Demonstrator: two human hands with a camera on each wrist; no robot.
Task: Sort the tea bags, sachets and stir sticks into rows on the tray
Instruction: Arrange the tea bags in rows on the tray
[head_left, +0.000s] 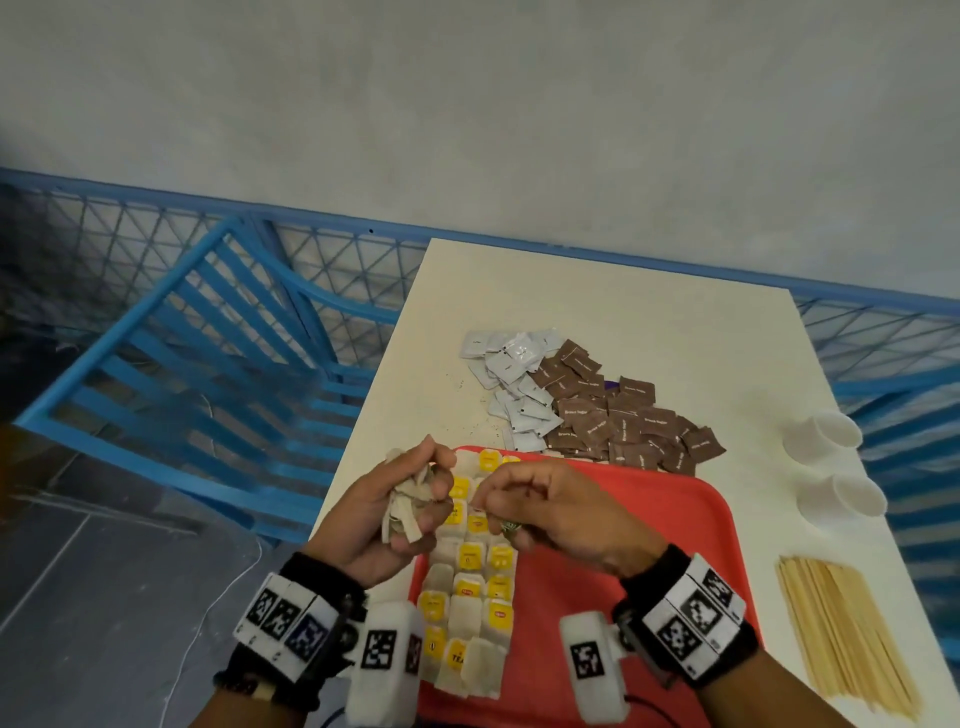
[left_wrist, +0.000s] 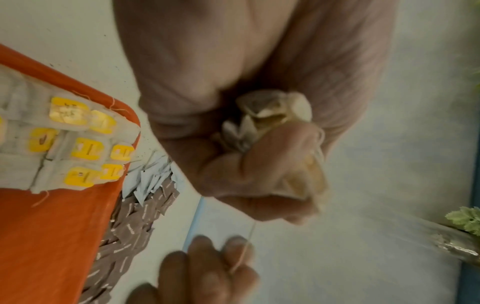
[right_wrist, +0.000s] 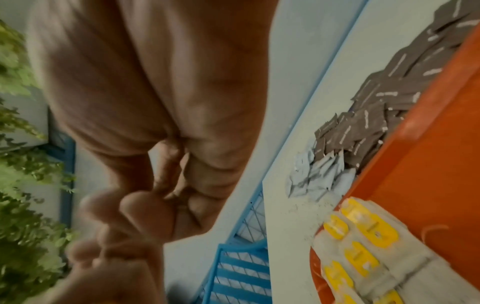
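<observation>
A red tray lies on the white table, with rows of yellow-tagged tea bags along its left side. My left hand grips a crumpled bunch of tea bags above the tray's far left corner; the left wrist view shows the bunch inside curled fingers. My right hand is close beside it and pinches a thin tea bag string that runs up to the bunch. White sachets and brown sachets lie heaped beyond the tray. Wooden stir sticks lie to its right.
Two white paper cups lie on their sides near the table's right edge. A blue slatted chair stands left of the table, and a blue mesh railing runs behind it. Tea dust speckles the table near the white sachets.
</observation>
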